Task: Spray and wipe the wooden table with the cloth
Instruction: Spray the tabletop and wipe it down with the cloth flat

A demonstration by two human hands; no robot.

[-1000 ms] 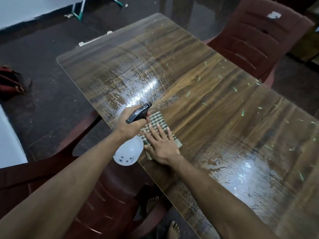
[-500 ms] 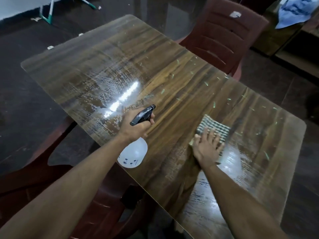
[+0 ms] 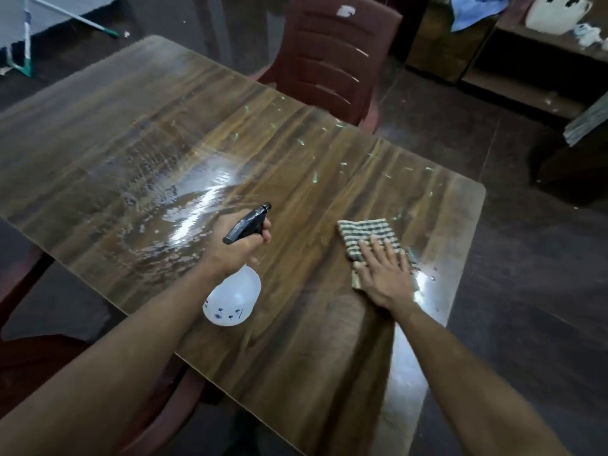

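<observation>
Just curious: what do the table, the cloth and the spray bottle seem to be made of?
Table: wood or wood-look laminate, glossy; grain and glare show.
Cloth: woven fabric, checked, lying limp and flat.
Spray bottle: probably plastic, milky translucent body, dark trigger head.

One wooden worktop. One checked cloth lies on it. One spray bottle with a dark trigger head. Two hands: the left hand and the right hand. One maroon plastic chair stands at the far side; part of another chair shows at the near left.
</observation>
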